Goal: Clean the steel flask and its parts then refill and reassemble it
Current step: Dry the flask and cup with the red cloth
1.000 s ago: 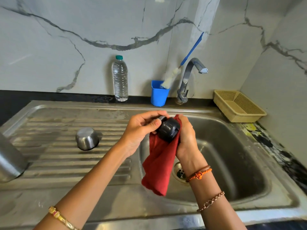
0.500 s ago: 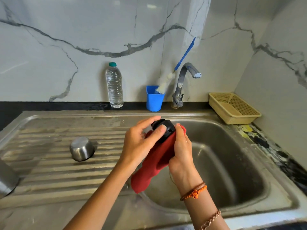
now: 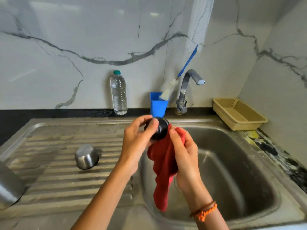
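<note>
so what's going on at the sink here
A person stands at a steel sink drying a black flask stopper. The left hand grips the stopper while the right hand holds a red cloth against it, over the basin. The steel cup lid sits upside down on the draining board, and part of the flask body shows at the left edge. A water bottle waits by the wall.

Home kitchen, sink corner. Steel sink [image 3: 259, 163] with ribbed drainboard [image 3: 69, 178] to its left, set in a dark counter. Chrome tap [image 3: 186, 90] behind the sink; blue cup [image 3: 157, 106] with bottle brush [image 3: 169, 88] just left of the tap, water bottle [image 3: 118, 95] farther left. Beige basket [image 3: 239, 113] right of the tap. Marble-look wall panels behind.
</note>
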